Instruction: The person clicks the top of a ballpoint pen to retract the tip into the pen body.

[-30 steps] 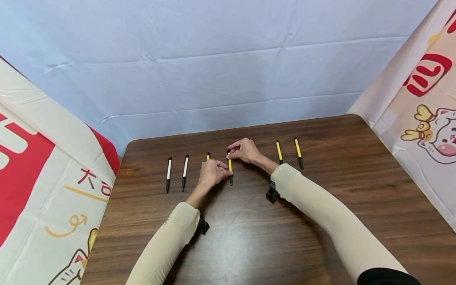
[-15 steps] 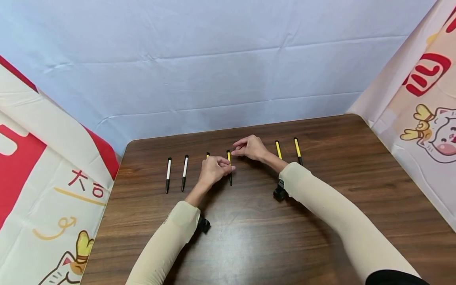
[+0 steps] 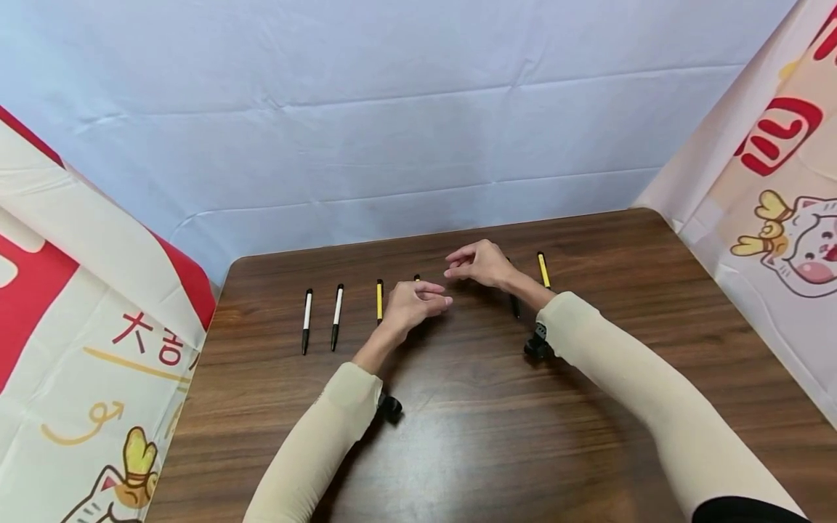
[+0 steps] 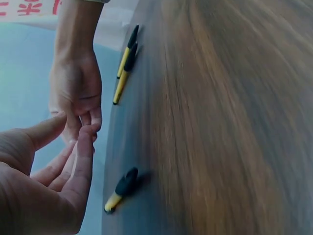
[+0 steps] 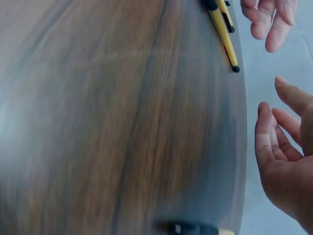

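We are holding our left hand (image 3: 410,305) above the desk (image 3: 458,450), fingers loosely extended, thumb set apart, gripping nothing. In the head view it is covering most of one yellow pen (image 3: 417,277), leaving its far end showing. Just left of that, a second yellow pen (image 3: 380,299) is lying with its near end hidden, and farther left a white pen (image 3: 337,317) and another white pen (image 3: 307,319) are lying side by side, tips pointing near. Our right hand (image 3: 482,263) is hovering near the left one's fingertips, apart from them, also empty, its thumb and fingers leaving a narrow gap. Our right arm (image 3: 621,370) is crossing over a third yellow pen (image 3: 515,306) and hiding the near end of a fourth yellow pen (image 3: 544,269) to the right.
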Tool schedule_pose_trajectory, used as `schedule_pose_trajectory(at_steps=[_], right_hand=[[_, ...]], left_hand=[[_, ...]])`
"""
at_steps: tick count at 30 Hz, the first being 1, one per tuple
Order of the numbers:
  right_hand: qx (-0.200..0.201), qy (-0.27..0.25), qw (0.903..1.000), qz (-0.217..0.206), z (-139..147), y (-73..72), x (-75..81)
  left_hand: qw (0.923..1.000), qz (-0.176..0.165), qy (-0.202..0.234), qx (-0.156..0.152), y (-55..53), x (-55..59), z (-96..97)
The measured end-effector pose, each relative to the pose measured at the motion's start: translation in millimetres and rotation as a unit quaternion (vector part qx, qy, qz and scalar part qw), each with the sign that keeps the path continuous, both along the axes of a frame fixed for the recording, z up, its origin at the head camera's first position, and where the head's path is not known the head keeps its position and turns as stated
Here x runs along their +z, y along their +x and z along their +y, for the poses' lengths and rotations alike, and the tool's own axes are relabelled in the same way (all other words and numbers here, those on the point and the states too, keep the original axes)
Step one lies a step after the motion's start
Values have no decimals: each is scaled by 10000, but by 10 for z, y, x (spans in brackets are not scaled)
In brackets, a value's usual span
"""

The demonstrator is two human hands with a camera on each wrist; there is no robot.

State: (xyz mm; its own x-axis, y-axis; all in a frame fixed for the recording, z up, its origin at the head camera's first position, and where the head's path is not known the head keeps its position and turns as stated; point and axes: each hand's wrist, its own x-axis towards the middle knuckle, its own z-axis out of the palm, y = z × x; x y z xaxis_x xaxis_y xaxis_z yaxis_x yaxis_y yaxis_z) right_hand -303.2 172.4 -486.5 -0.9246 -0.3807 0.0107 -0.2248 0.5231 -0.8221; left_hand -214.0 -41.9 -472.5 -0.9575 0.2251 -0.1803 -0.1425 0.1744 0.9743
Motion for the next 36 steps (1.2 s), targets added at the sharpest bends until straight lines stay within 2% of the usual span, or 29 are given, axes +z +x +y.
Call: schedule_pose_trajectory(at_steps=[9, 17, 22, 29, 36], right_hand=[[-82, 138, 9999, 35, 289, -35, 67], [-360, 243, 9990, -136, 538, -66, 88], [-592, 402, 9974, -6, 703, -113, 72], [-697, 373, 9968, -116, 940, -148, 33], [-680, 493, 9963, -164, 1060, -171, -23]], left_hand=[[9990, -271, 330, -98, -9, -7, 204], [9941, -747, 781, 89, -3, -66, 351], [9917, -809, 987, 148, -20, -109, 477], [9947, -780, 665, 89, -4, -143, 678], [9932, -869, 718, 276, 15, -168, 889]])
